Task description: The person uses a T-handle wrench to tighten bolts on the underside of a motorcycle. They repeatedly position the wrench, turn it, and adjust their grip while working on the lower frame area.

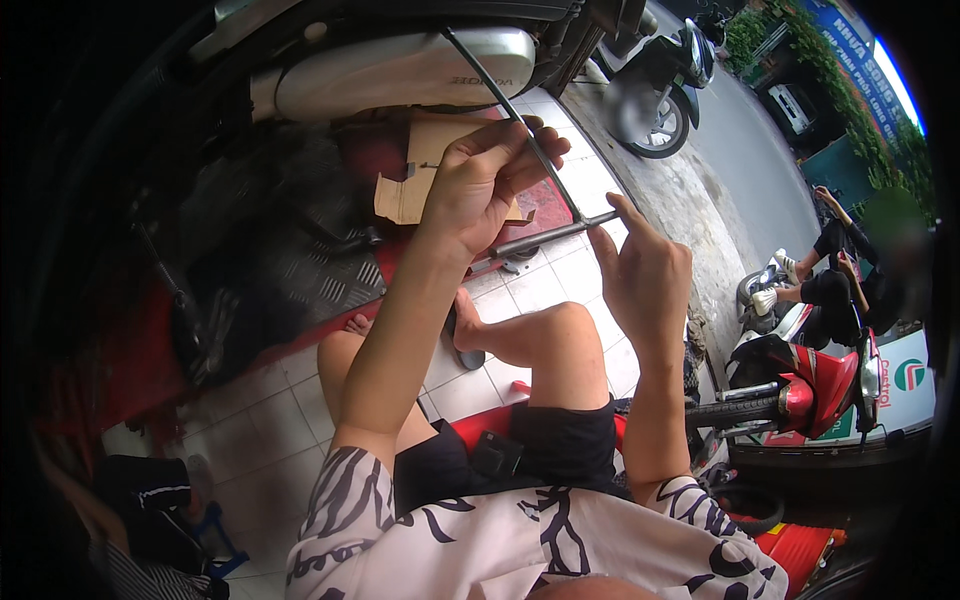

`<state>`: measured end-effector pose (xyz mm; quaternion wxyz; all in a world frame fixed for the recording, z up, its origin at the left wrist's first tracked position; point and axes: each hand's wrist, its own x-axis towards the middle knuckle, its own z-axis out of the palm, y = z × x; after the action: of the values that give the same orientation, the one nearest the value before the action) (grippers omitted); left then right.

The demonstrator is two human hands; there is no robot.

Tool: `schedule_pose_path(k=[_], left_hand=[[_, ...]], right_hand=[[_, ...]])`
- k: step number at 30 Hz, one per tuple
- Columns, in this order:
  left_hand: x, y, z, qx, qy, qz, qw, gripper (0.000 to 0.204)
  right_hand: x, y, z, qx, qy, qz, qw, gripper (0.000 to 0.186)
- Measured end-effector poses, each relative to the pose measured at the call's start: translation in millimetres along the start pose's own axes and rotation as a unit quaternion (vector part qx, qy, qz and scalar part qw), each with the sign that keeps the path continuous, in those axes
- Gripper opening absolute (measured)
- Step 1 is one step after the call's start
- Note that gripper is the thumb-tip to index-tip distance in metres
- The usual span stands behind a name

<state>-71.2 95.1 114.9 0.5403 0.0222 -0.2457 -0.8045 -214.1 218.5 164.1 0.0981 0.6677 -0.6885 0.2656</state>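
While seated low on a red stool (480,425) beside a silver scooter (400,70), working with both arms raised over the knees. Outdoors, at a street edge: pale tiled floor (540,290), black ribbed mat (300,260) under the scooter, a red motorbike (810,385) parked to the right, a torn cardboard piece (405,195) on the ground. Left hand (480,185) curled shut round a thin dark rod (490,80) and a grey metal bar (535,240). Right hand (645,275) at the bar's right end, fingertips (612,205) pinched together on it where the rod meets it. Both parts held in the air above the tiles, apart from the scooter. Probably midway: parts brought together at the corner, joint not visibly fixed, cannot tell; nothing mounted yet.
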Motion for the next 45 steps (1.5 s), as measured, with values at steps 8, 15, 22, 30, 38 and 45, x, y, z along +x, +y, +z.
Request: schedule_pose_path(k=[8,15,22,30,38,45], left_hand=[[3.6,6.7,-4.7,-0.019,-0.018,0.013,1.000,0.018],[3.8,13.2,-4.4,-0.055,-0.044,0.021,0.997,0.018],[2.5,15.5,-3.2,0.014,-0.037,0.026,0.999,0.022],[4.9,15.7,0.2,-0.011,-0.021,0.036,0.999,0.016],[2.9,15.4,2.1,0.022,-0.009,0.033,0.999,0.021],[0.0,21.2,3.0,0.029,-0.002,0.029,0.999,0.022]], right_hand=[[-13.2,-36.3,-9.5,0.243,-0.113,-0.100,0.958,0.045],[-16.1,-19.7,0.8,0.180,-0.207,-0.055,0.960,0.058],[-9.6,-32.9,-14.8,0.279,-0.053,-0.033,0.958,0.066],[-12.1,-37.5,-14.9,0.339,-0.161,-0.125,0.918,0.076],[-14.7,-35.3,-5.3,0.236,-0.308,-0.179,0.904,0.071],[-5.0,-27.6,-7.2,0.158,-0.110,0.010,0.981,0.068]])
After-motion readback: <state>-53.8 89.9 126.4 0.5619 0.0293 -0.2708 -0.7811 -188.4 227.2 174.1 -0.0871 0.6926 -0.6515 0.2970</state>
